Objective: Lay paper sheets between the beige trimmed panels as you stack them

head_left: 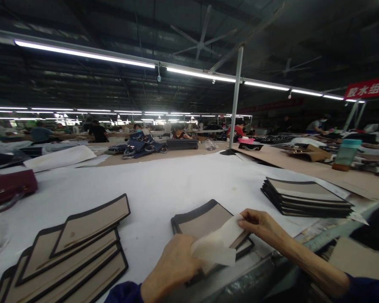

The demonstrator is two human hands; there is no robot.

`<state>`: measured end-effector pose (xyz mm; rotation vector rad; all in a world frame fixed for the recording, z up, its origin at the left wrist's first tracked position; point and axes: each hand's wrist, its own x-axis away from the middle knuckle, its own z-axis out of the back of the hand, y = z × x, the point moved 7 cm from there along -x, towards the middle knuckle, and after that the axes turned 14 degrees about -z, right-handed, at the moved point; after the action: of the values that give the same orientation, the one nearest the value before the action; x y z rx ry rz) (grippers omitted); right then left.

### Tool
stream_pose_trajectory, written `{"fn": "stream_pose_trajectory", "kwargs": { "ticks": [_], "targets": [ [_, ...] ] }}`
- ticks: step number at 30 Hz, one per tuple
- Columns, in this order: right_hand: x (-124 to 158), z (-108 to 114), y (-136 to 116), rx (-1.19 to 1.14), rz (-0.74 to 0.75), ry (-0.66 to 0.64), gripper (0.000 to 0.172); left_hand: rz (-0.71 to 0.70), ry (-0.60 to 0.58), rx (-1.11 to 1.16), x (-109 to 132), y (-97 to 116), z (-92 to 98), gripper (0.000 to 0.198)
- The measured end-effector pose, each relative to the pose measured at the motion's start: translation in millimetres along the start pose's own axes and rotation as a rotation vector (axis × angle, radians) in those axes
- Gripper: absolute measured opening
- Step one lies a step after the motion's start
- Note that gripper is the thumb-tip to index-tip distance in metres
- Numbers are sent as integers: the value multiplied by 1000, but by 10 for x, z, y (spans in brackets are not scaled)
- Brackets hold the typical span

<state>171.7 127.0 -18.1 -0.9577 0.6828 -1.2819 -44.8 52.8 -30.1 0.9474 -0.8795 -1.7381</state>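
A whitish, paper-like strip (219,240) stretches between my two hands above a dark-edged, beige panel (198,219). My right hand (255,225) pinches its upper right end between thumb and fingers. My left hand (180,261) is closed at the strip's lower left end, its fingertips mostly hidden. More panels lie beneath the near edge of this one, close to the table's front edge. To the left, several similar panels (93,223) with brownish streaks lie fanned and overlapping. A neat pile of panels (306,195) stands to the right.
White sheeting (145,185) covers the table (312,237). A maroon bag-like piece (11,187) lies at far left, and dark blue items (142,143) are heaped at the back. A metal post (236,99) rises behind. At right stands a bottle (346,155). Other people work farther off.
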Motion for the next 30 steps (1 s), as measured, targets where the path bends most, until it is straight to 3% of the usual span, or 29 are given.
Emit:
{"fn": "stream_pose_trajectory", "kwargs": {
  "ticks": [3, 8, 21, 30],
  "targets": [
    [-4, -2, 21, 8, -17, 12, 22, -29, -117, -270, -11, 29, -33, 15],
    [-47, -21, 91, -7, -8, -11, 21, -2, -159, -382, -1, 29, -37, 19],
    [-13, 74, 75, 98, -30, 102, 19, 39, -175, -376, -37, -99, -42, 10],
    [11, 70, 174, 99, -51, 123, 18, 40, -153, -409, -60, -71, -36, 10]
  ]
}}
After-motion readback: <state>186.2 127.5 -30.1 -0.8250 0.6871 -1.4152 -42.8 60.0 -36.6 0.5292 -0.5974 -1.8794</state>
